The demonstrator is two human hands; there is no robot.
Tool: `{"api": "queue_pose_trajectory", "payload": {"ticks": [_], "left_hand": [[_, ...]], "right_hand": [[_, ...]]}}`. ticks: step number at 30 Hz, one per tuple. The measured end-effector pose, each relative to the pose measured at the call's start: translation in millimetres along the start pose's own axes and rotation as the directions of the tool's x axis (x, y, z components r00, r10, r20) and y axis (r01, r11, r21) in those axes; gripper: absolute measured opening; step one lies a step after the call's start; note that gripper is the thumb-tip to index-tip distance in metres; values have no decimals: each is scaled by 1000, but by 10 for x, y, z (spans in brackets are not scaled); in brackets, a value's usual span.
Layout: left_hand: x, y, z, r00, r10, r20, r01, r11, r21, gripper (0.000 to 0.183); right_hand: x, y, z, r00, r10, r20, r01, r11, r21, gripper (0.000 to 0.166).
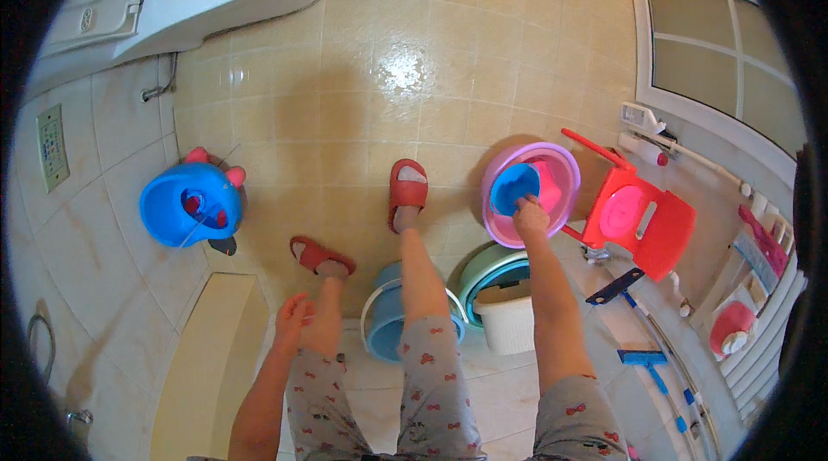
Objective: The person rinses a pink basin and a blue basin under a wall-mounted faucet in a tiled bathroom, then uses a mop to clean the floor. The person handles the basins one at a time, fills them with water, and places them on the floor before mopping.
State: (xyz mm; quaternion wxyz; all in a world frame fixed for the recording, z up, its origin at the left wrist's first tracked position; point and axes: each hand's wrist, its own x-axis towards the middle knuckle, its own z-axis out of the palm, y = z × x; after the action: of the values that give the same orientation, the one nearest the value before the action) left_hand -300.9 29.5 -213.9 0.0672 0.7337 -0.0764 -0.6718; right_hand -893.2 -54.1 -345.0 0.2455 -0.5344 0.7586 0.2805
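Observation:
With its fingers at the near rim, my right hand grips a small blue plastic basin. This basin is in or just over a larger pink-purple plastic basin, where a bright pink item also shows; whether they touch is not clear. My left hand hangs beside my left shin with its fingers loosely bent and nothing in it. Between and behind my legs stands a blue bucket with a white handle. Green basins and a white ribbed bin stand below the pink-purple basin.
A red plastic chair stands at the right, near a squeegee and a radiator. At the left are a blue potty-like tub and a beige ledge. A toilet is at the upper left. The tiled floor looks shiny.

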Motion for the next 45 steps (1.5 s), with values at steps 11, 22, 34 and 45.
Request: {"api": "queue_pose_trajectory", "payload": {"ticks": [11,22,34,45], "left_hand": [[93,-210,-17,999,-9,51,11,999,-32,36],[114,-252,-111,1000,-7,-1,7,989,-147,35],[594,-350,-733,957,196,-211,-172,977,127,31],[1882,78,-1816,667,636,-388,-126,610,782,63]], "right_hand": [[-76,351,-69,980,139,-139,11,667,745,24],[287,648,879,900,371,229,209,-828,520,9],[44,59,1369,693,116,711,-436,-718,543,22],[-599,-1465,669,840,38,541,-541,118,832,46]]}}
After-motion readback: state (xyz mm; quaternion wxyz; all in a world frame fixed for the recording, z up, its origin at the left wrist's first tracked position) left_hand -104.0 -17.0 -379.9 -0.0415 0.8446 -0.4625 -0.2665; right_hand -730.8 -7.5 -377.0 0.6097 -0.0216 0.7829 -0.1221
